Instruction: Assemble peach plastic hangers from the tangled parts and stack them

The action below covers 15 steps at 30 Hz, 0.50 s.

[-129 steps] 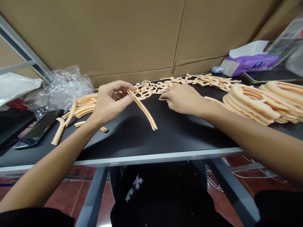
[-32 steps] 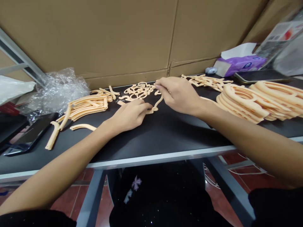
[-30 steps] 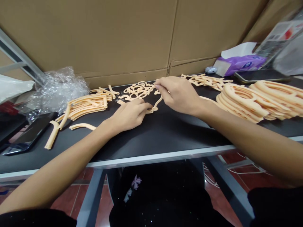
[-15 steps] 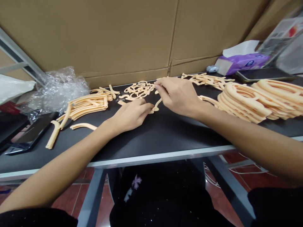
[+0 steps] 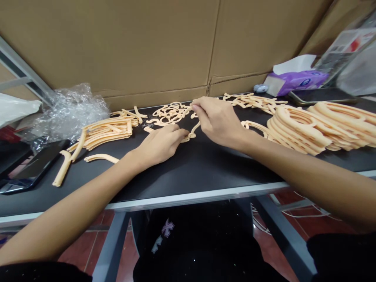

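Note:
My left hand [image 5: 160,144] rests on the black table [image 5: 188,172], fingers pinched on the low end of a thin curved peach rubber piece [image 5: 194,130]. My right hand [image 5: 216,119] pinches the upper end of the same piece, just above the table. Right behind both hands lies a tangle of small peach offcuts [image 5: 170,112]. A bundle of long curved peach strips [image 5: 104,131] lies to the left of my left hand, with two loose strips in front of it.
Stacks of peach oval frames [image 5: 305,127] fill the right side. More offcuts [image 5: 252,101] lie behind them. Crumpled clear plastic [image 5: 69,111] and a dark phone [image 5: 25,172] sit at left. A purple tissue pack [image 5: 296,78] and cardboard wall [image 5: 164,47] stand behind.
My left hand put down the long strip held several seconds ago and moved right to the piece. Over the last second both hands stay almost still on it.

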### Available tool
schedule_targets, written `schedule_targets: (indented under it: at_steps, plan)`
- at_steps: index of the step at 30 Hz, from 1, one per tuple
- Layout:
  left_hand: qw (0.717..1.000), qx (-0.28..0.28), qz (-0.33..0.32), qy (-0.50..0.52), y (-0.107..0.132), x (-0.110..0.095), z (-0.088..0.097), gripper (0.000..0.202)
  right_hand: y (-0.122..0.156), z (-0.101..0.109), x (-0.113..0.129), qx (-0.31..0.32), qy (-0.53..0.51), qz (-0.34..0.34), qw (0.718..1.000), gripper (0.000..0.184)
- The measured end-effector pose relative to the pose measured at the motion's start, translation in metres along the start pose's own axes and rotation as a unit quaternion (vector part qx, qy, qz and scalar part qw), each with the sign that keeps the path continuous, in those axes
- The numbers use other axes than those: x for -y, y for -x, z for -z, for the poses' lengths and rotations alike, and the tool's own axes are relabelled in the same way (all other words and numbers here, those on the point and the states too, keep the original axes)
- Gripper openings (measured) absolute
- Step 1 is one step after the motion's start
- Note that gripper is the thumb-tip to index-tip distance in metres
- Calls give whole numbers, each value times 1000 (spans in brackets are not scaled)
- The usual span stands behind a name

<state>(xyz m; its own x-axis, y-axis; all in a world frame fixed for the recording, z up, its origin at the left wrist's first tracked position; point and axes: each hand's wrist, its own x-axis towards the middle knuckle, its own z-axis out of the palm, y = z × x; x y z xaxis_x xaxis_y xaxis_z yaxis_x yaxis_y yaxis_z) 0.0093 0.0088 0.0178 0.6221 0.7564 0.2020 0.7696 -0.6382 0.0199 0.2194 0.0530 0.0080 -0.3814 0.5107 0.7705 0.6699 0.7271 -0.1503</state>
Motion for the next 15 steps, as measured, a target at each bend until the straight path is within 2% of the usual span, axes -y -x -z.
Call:
schedule_targets:
  at_steps: [15]
  plan:
    - [1000, 7, 0, 1, 2, -5, 2, 46, 1, -7, 5, -7, -48, 17, 999, 29]
